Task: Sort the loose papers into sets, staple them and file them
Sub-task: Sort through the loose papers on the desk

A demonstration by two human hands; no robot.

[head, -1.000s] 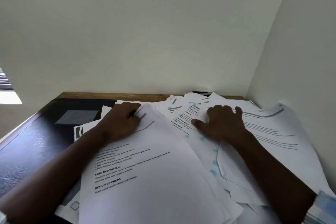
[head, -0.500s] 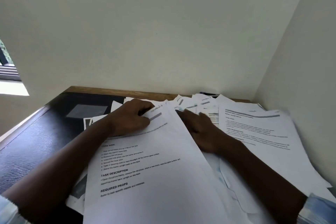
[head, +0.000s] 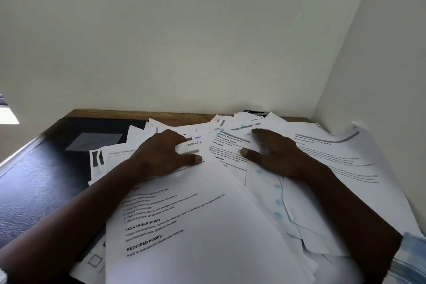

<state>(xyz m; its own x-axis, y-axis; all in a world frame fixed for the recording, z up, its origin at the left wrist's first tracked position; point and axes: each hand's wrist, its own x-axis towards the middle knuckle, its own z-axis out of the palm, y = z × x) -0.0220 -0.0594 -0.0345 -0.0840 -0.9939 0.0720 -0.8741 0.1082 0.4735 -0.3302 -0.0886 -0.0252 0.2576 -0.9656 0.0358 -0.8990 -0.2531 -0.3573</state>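
A heap of loose printed papers point(head: 334, 159) covers the right half of the desk. On top at the front lies a large sheet point(head: 196, 226) with the headings "TASK DESCRIPTION" and "REQUIRED PROPS". My left hand point(head: 166, 152) grips this sheet at its top edge, fingers curled over it and thumb lying on the page. My right hand point(head: 274, 157) rests flat with spread fingers on a page with blue dots point(head: 265, 182) beside it. No stapler or file shows plainly.
The black desk top point(head: 46, 180) is bare on the left, with a wooden strip point(head: 138, 114) along the back. A small dark object point(head: 253, 112) lies behind the papers by the back wall. A side wall point(head: 380, 76) stands close on the right.
My right hand has slid from beside the front sheet's top edge back to the right and now lies flat on the blue-dotted page. My left hand keeps its hold on the front sheet.
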